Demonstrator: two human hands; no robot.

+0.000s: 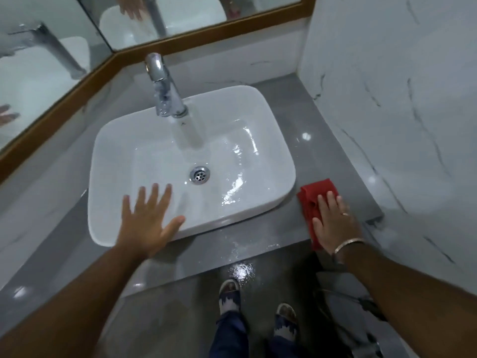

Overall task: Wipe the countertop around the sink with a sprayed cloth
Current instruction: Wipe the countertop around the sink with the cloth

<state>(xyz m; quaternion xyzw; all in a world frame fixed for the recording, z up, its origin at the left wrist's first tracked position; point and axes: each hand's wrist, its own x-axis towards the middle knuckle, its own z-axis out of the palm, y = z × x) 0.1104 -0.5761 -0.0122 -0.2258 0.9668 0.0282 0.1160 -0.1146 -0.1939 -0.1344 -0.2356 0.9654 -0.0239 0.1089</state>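
Note:
A white rectangular sink (108, 192) sits on a grey countertop (317, 140), with a chrome tap (165, 86) at its back and a drain (199, 175) in the basin. My right hand (335, 223) presses flat on a folded red cloth (315, 195) on the countertop just right of the sink, near the front edge. My left hand (147, 223) hovers over the sink's front rim, fingers spread, holding nothing. A wet streak (240, 246) lies on the counter in front of the sink.
A white marble wall (387, 99) bounds the counter on the right. Wood-framed mirrors (206, 32) run along the back and left. My feet in sandals (229, 293) stand on the wet grey floor below the counter edge.

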